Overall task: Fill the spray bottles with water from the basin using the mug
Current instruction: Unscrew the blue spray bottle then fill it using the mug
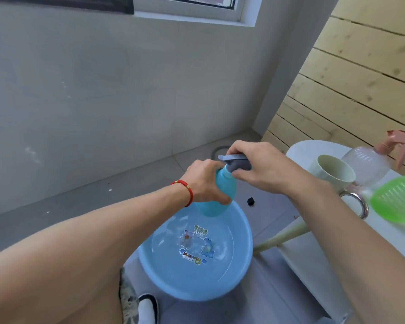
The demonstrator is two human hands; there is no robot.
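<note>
Above the water-filled basin (194,260) on the floor, the left hand (204,181) grips the blue spray bottle (218,195); the right hand (260,167) clasps its grey trigger head (236,163), probably unscrewing or refitting. The mug (334,171) waits on the surface (313,258).

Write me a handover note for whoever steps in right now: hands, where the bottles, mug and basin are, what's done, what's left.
Left hand: grips the body of the blue spray bottle, held above the blue basin.
Right hand: its grip is on that bottle's grey spray head, which sits on the neck; whether it is going on or coming off cannot be told.
Basin: on the floor, water in it.
Cream mug: upright on the white table, untouched.
Clear spray bottle with pink head: on the table behind the mug.
Green spray bottle: at the right edge, blurred.
Done: cannot tell any bottle's fill level.
Left: check each bottle; fill with the mug.
</note>
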